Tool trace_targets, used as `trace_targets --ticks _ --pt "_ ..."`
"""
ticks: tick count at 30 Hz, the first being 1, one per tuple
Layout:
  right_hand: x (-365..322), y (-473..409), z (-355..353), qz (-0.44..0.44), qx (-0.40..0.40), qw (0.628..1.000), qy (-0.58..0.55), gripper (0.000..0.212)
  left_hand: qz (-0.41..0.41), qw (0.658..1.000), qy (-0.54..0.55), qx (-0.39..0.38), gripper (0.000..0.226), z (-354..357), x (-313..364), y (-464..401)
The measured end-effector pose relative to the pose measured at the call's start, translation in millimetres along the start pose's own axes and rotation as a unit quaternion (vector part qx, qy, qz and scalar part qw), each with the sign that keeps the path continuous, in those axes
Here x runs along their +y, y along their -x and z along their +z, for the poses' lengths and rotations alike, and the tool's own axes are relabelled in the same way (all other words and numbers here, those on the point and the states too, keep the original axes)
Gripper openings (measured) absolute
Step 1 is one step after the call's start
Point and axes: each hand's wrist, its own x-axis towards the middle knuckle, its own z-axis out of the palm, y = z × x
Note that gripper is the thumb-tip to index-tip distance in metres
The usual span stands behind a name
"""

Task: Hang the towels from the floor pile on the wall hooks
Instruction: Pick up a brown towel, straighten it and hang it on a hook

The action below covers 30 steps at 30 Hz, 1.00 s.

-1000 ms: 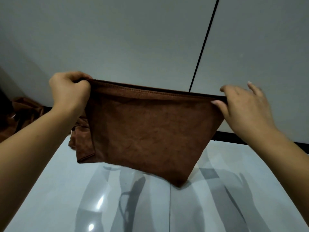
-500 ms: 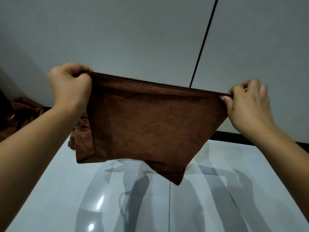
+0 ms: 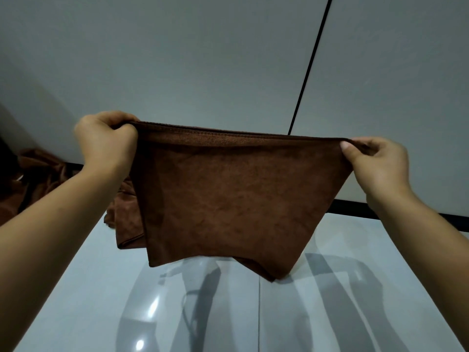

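Brown towel (image 3: 228,199) hangs stretched between your two hands, up in front of the grey wall (image 3: 203,59). Your left hand (image 3: 106,143) has its grip bunched tight around the towel's left top corner; your right hand (image 3: 378,161) pinches the right top corner between thumb and fingers. More brown towels (image 3: 124,219) lie piled on the glossy floor (image 3: 88,301) at far left, by the wall.

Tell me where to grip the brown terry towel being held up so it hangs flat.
Grip the brown terry towel at its two top corners along the stitched hem, coming from the outer sides, as the left hand and right hand do now. The hem runs taut and straight between them, so the cloth below hangs flat.
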Motion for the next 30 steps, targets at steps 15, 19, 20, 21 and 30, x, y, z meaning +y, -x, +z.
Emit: trace_targets --ticks 15,19,20,21,30 --pt "-37.1 28.2 21.0 -0.022 -0.115 0.985 -0.127 0.007 -0.121 0.907 -0.292 -0.278 0.019 -5.9 -60.7 15.9" --pt "-46.7 37.9 33.9 -0.057 -0.17 0.976 -0.125 0.011 -0.076 0.889 -0.24 -0.383 0.009 16.4 -43.2 30.5" --pt "-47.4 39.6 36.8 -0.066 -0.181 0.974 -0.12 0.012 -0.077 0.89 -0.183 -0.411 0.013 22.8 -33.3 35.2" --pt "-48.4 41.1 39.2 -0.075 -0.193 0.972 -0.115 0.013 -0.082 0.886 -0.119 -0.441 0.017 28.2 -22.1 40.2" --pt "-46.5 43.2 40.1 -0.109 -0.255 0.954 -0.117 0.011 -0.067 0.854 0.124 -0.501 0.01 53.3 46.5 76.6"
